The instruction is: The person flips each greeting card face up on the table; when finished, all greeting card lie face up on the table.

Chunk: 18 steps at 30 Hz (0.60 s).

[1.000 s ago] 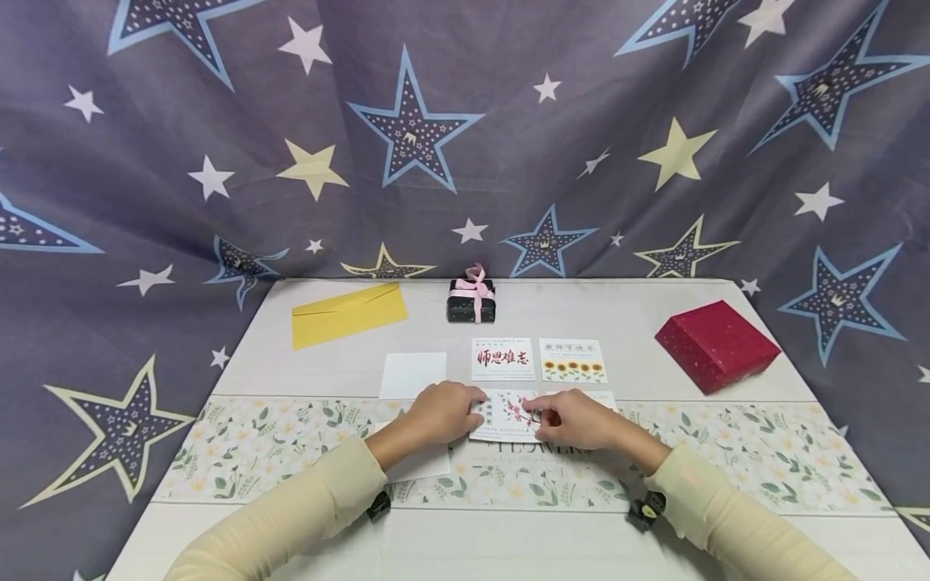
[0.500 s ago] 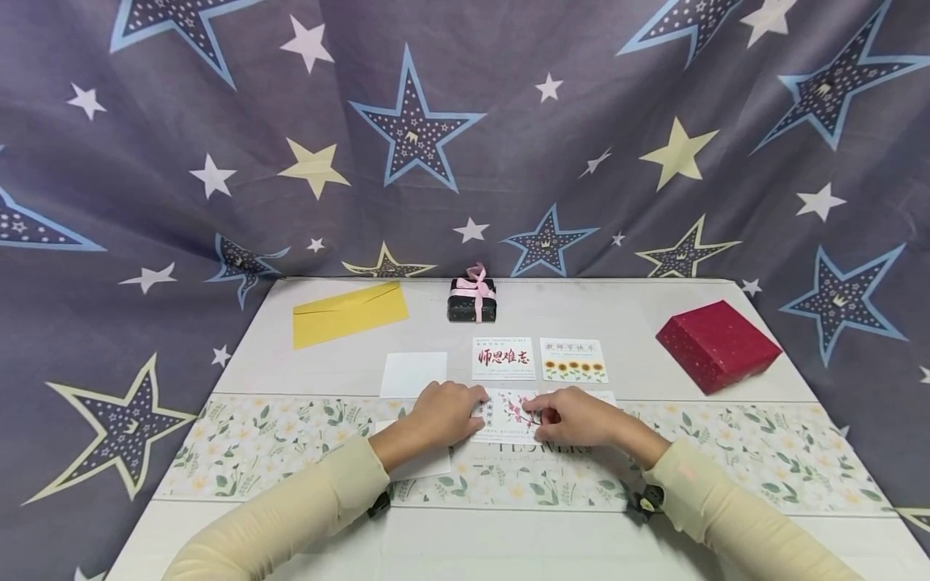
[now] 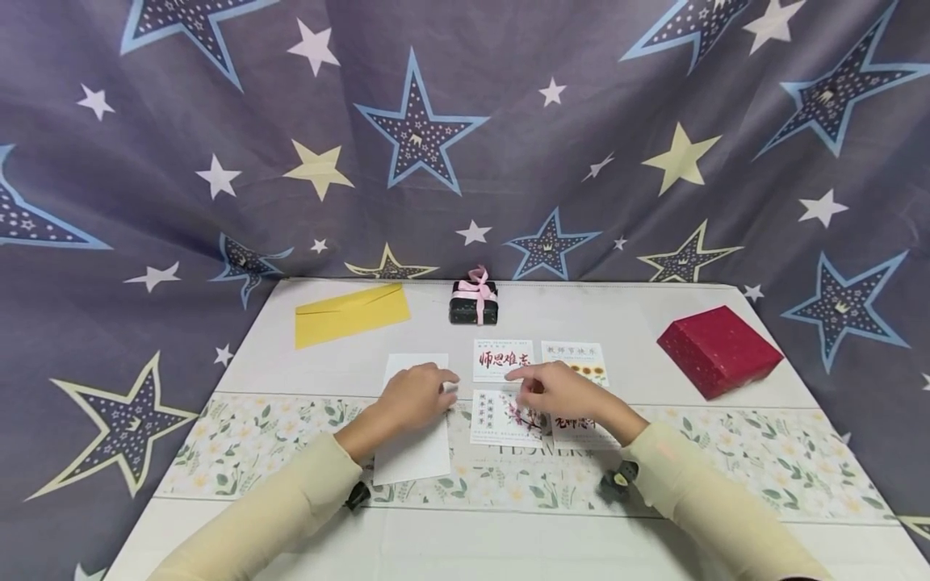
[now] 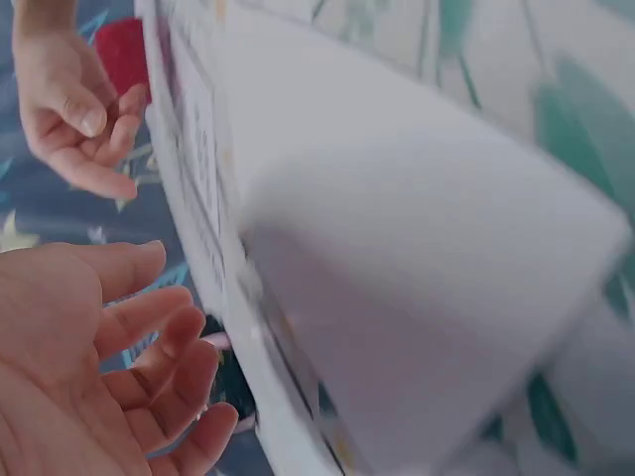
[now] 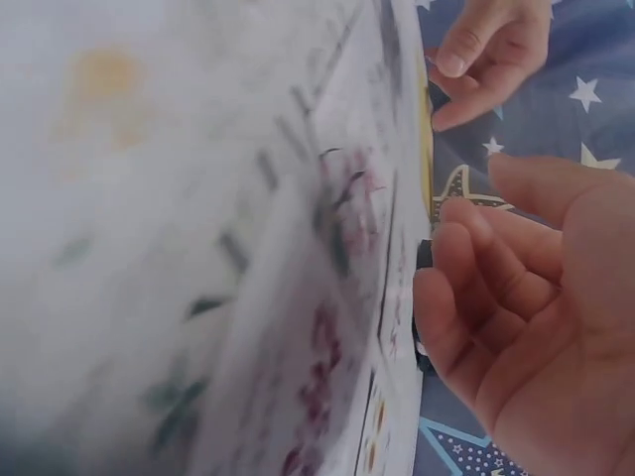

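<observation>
Both of your hands have lifted off the blossom-printed white card (image 3: 504, 417) since the earlier frame and moved back a little toward the far row of cards. At the far left of the bench (image 3: 639, 323) lies a yellow paper envelope (image 3: 350, 314). Nearer you, a blank white card (image 3: 412, 365) sits above a second blank white sheet (image 3: 414, 448) on the floral paper strip (image 3: 240, 444). Your left hand (image 3: 416, 394) hovers over these, its fingers (image 4: 149, 342) loosely spread and holding nothing. The blossom card now lies uncovered on the strip, between your hands. Behind it is a white card with red calligraphy (image 3: 503, 358), and further back a small black gift box with a pink ribbon (image 3: 474, 301). Your right hand (image 3: 558, 389) points its forefinger toward the calligraphy card, other fingers (image 5: 466, 297) lightly curled; it seems to grip nothing, though the wrist view is blurred. A sunflower card (image 3: 581, 357) and a red square box (image 3: 718, 348) lie to the right.
</observation>
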Motion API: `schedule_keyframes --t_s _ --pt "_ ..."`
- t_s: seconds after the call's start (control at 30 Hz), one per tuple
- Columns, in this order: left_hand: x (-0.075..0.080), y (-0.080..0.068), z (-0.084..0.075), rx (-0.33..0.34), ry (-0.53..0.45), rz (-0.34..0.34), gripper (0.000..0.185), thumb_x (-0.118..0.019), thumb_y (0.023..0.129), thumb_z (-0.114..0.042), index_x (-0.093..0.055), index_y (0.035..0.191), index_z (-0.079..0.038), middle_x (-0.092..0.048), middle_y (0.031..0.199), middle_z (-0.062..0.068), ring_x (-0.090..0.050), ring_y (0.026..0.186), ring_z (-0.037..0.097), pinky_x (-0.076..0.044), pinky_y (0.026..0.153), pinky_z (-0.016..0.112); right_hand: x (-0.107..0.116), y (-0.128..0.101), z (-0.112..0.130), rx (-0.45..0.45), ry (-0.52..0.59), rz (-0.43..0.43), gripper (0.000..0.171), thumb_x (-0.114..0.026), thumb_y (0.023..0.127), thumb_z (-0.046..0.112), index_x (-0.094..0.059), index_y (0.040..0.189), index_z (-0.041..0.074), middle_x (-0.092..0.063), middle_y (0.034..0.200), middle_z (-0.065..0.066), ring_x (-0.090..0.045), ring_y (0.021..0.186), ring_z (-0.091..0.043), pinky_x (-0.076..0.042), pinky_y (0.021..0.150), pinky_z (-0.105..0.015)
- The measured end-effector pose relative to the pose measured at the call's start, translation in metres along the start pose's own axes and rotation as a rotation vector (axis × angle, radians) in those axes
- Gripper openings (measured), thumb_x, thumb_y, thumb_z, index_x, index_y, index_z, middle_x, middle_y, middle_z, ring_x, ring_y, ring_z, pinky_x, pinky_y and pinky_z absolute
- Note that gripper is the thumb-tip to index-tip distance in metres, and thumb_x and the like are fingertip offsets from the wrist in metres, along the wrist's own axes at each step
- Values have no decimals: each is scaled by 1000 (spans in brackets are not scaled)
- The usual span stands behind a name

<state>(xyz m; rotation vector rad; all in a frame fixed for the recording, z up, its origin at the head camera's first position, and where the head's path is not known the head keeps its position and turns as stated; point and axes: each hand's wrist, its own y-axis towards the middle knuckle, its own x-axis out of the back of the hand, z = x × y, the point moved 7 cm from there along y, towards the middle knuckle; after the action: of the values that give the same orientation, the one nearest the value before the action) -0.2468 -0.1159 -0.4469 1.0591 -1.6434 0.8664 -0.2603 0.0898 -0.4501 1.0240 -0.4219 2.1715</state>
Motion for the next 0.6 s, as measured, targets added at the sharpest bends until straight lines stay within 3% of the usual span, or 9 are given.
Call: schedule_keyframes --t_s 0.2,0.4,0.6 --pt "16 -5 33 78 -4 -18 38 -69 96 -31 -69 132 -18 -71 107 5 -68 92 20 -57 78 40 0 25 -3 -72 84 -34 43 -65 97 17 -62 139 7 -73 93 4 -58 68 -6 -52 64 -24" --pt "27 -16 71 151 -47 -32 42 -69 97 -29 -65 137 -16 -69 114 10 -69 97 27 -58 79 45 -4 48 0 -57 111 -64 41 -65 98 18 -63 137 5 -74 98 -3 -59 70 -7 -52 66 -25" --pt "22 -27 107 233 -97 -23 48 -72 94 -25 -63 139 -13 -67 112 13 -64 95 25 -55 84 47 -13 67 1 -80 137 -70 41 -62 99 18 -62 138 4 -73 99 -3 -59 74 -7 -51 69 -24"
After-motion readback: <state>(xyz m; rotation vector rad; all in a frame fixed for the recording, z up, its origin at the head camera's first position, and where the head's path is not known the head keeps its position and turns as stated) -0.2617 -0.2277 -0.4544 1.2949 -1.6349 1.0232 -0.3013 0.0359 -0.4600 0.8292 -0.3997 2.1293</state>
